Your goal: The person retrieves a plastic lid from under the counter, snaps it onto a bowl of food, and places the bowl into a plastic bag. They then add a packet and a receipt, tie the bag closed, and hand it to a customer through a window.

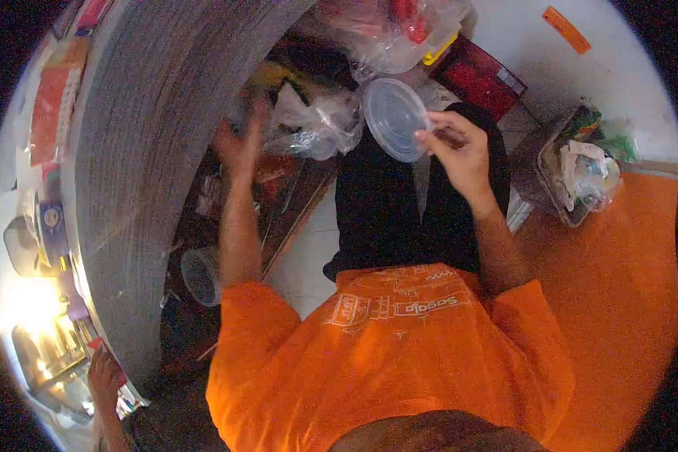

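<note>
My right hand (463,151) pinches the edge of a clear round plastic lid (394,120) between thumb and fingers, holding it tilted above my knees. My left hand (241,143) is blurred by motion, with its thumb and fingers apart and nothing visible in them. Just right of it lies a crumpled clear plastic bag (316,124). Beneath my left forearm, a clear plastic tub (201,276) sits on a dark, cluttered shelf.
A grey curved surface (158,151) rises on the left. To the right stands a bin (554,173) full of wrappers; a red box (478,79) and plastic bags (407,38) are ahead. At lower left another person's hand (107,373) holds something red.
</note>
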`<action>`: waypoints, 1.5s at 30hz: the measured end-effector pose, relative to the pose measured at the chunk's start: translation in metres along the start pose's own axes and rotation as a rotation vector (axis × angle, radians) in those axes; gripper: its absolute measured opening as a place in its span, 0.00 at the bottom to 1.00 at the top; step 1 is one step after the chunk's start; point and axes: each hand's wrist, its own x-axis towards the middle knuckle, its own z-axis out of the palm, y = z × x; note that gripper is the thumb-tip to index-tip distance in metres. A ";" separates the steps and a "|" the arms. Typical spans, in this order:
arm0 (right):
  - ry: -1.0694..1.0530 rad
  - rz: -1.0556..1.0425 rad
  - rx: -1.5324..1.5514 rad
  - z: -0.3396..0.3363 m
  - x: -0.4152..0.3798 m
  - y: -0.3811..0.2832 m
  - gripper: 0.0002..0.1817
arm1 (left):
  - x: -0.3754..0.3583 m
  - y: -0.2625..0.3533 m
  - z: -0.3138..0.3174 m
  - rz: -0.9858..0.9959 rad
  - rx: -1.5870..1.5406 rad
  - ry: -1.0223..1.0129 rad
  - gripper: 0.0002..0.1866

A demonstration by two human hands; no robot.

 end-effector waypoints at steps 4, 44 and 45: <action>-0.047 -0.054 0.097 0.036 -0.016 -0.038 0.16 | -0.082 0.109 0.006 0.595 -0.238 -0.401 0.46; -0.093 -0.529 -0.342 0.055 -0.020 -0.073 0.14 | -0.116 0.101 0.007 0.018 -0.680 -0.459 0.08; -0.093 -0.527 -0.343 0.055 -0.020 -0.073 0.14 | -0.115 0.099 0.009 0.013 -0.720 -0.471 0.08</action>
